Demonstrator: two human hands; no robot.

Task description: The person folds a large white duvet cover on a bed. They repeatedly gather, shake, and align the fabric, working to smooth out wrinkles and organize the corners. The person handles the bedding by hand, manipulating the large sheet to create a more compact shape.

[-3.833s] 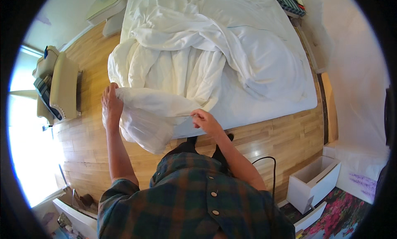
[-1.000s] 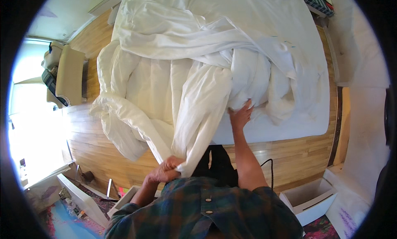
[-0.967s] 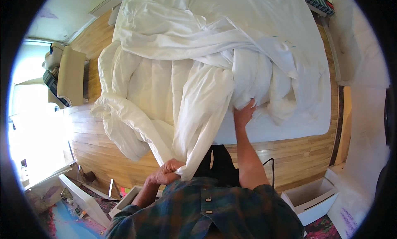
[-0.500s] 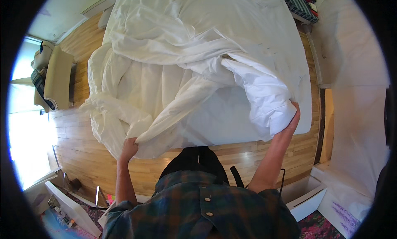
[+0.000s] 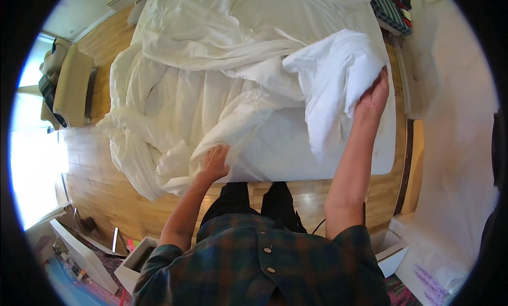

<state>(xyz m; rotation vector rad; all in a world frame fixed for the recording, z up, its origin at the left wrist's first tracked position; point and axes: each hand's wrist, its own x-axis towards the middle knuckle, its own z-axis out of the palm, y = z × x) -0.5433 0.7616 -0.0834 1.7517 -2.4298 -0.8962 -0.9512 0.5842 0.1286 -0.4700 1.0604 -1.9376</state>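
A rumpled white duvet (image 5: 206, 99) lies in folds over the bed, with its left part hanging past the near left corner of the mattress. My right hand (image 5: 374, 94) grips a bright white bunch of it, lifted over the right side of the bed; the fingertips are partly behind the cloth. Fingers spread, my left hand (image 5: 215, 162) touches the duvet's near edge and holds nothing. Between the two hands shows the smooth white sheeted mattress (image 5: 286, 142).
A cream armchair (image 5: 73, 89) with a dark cloth stands at the left by the bright window (image 5: 34, 158). White open drawers (image 5: 135, 261) sit on either side of me. Wooden floor (image 5: 90, 163) surrounds the bed; a pale wall (image 5: 450, 121) runs along the right.
My right hand has moved up and away, raising the bunched duvet. My left hand has let go of the duvet's edge, opened, and shifted right and slightly farther.
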